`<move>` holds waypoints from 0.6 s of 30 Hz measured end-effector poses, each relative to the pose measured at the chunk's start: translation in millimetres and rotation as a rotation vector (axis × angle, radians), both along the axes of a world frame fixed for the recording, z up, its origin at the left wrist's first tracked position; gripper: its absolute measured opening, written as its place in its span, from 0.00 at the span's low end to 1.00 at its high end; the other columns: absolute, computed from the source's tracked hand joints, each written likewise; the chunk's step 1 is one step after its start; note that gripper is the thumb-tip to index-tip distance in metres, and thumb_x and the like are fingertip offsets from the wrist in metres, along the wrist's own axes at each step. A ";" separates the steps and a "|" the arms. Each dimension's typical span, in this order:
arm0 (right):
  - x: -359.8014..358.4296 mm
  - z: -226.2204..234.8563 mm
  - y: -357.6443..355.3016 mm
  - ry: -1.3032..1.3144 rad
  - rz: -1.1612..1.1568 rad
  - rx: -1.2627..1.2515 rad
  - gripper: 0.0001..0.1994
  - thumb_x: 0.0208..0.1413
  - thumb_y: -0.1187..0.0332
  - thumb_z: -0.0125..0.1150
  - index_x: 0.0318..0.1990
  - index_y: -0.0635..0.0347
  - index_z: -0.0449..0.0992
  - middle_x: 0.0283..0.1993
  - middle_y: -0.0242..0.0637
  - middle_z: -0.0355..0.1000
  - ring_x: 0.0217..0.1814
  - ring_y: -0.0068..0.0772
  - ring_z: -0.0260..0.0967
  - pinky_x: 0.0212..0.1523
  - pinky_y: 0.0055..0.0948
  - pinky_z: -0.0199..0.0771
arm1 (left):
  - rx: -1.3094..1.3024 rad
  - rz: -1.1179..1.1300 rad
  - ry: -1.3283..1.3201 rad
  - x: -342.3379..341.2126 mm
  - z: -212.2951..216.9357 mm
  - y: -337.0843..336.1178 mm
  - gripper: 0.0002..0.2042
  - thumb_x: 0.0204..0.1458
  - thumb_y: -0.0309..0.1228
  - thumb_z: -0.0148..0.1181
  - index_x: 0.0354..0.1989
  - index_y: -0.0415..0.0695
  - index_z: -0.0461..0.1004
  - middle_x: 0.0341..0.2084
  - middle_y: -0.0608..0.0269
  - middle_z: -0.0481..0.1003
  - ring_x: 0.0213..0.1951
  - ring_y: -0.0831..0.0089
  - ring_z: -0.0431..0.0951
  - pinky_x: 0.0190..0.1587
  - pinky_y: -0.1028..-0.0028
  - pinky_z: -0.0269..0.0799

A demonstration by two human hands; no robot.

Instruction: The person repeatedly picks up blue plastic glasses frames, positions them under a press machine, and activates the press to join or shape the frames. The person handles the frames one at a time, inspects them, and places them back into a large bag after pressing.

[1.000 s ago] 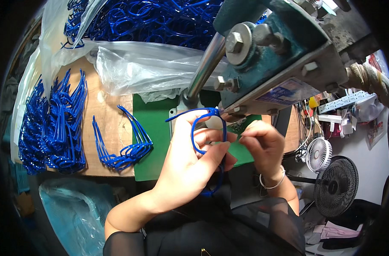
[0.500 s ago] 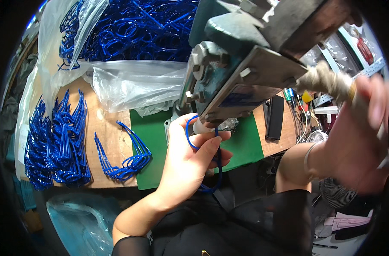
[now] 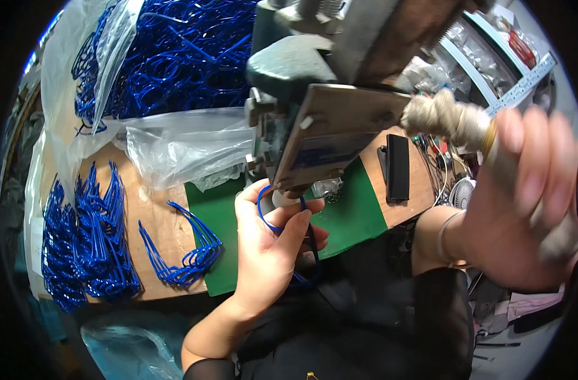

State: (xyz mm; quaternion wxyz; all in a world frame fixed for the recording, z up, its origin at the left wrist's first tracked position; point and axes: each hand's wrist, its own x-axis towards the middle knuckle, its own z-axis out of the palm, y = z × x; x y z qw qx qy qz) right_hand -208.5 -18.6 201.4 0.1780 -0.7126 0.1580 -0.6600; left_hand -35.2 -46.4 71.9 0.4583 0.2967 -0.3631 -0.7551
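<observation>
My left hand (image 3: 270, 256) is closed on a thin blue looped piece (image 3: 261, 209), pinching it between thumb and fingers under a hand press (image 3: 333, 139). The loop surrounds a white round part at the foot of the press ram, and its lower end hangs below my fingers. My right hand (image 3: 523, 196) is wrapped around the press lever (image 3: 450, 123), which is bound in pale cloth. Motion blurs that hand somewhat. The exact contact between loop and ram is hidden by the press and my fingers.
Blue loops (image 3: 181, 69) fill a clear plastic bag (image 3: 181, 142) at the back left. Stacked blue pieces (image 3: 89, 247) lie at the left, with a smaller bunch (image 3: 191, 259) beside the green mat (image 3: 206, 272). A black case (image 3: 397, 168) and a small fan (image 3: 461, 192) are to the right.
The view has shifted, so the press and my left hand appear further left. My right hand still grips the lever, and my left hand keeps its hold on the blue piece.
</observation>
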 end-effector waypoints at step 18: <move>-37.2 -260.2 12.2 1.072 -0.719 0.549 0.19 0.45 0.71 0.61 0.48 0.64 0.70 0.48 0.43 0.67 0.45 0.44 0.64 0.46 0.35 0.68 | 0.356 -0.074 0.216 58.4 -6.3 18.1 0.22 0.50 0.21 0.54 0.53 0.40 0.56 0.36 0.39 0.74 0.28 0.66 0.79 0.30 0.69 0.78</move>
